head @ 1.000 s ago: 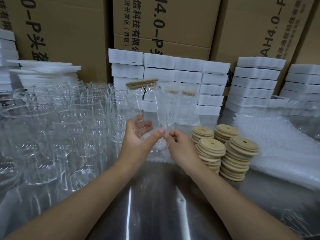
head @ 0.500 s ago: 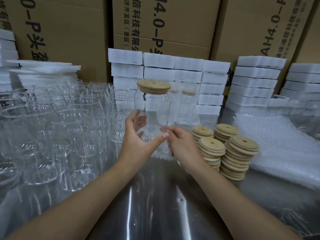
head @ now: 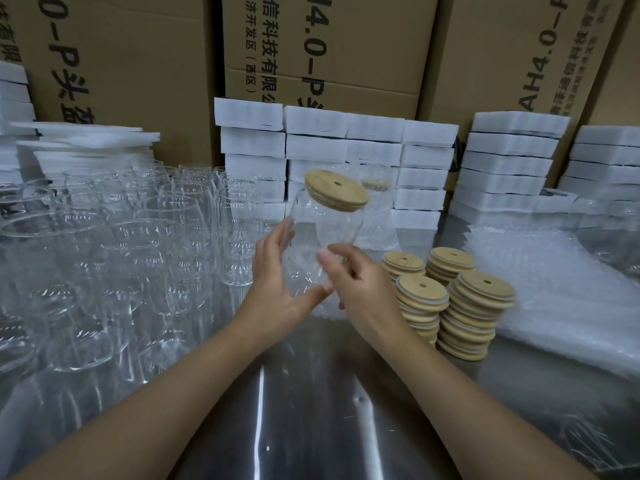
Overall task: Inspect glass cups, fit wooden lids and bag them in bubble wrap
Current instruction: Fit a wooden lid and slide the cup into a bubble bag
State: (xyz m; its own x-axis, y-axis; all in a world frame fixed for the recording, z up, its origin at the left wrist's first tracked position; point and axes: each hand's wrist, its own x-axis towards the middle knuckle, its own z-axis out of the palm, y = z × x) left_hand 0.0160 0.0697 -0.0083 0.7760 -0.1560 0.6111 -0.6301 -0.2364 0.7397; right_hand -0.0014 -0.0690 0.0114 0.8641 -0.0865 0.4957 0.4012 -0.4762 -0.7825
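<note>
Head view: I hold one glass cup (head: 325, 223) up over the metal table (head: 311, 393), between my two hands.
Cup: it is tilted, its top leaning to my right. The glass is clear, so the things behind show through it.
Lid: a round wooden lid (head: 336, 190) with a small hole sits on the cup's mouth and closes it.
Left hand: my left hand (head: 277, 285) is spread, with the fingers nearly straight along the cup's left side. The palm faces the glass and the thumb reaches under the base.
Right hand: my right hand (head: 363, 289) has curled fingers and pinches the cup's lower part from the right, just above my left thumb.
Cup to hands: the upper body and the lid rise above both hands. Only the bottom lies between them.
Spare lids: four stacks of spare lids (head: 478, 299) stand on the table just right of my right hand, apart from it.
Bare glasses: a crowd of bare glasses (head: 138, 244) fills the table to my left, near my left hand but not touching it.
Bubble wrap: a pile of bubble wrap (head: 554, 289) lies beyond the lid stacks on the right.
Wrapped cup: a wrapped cup (head: 377, 202) with its lid on stands behind the cup I hold.
Background: white foam blocks (head: 512, 143) are stacked along the back, in front of cardboard boxes (head: 329, 46).
</note>
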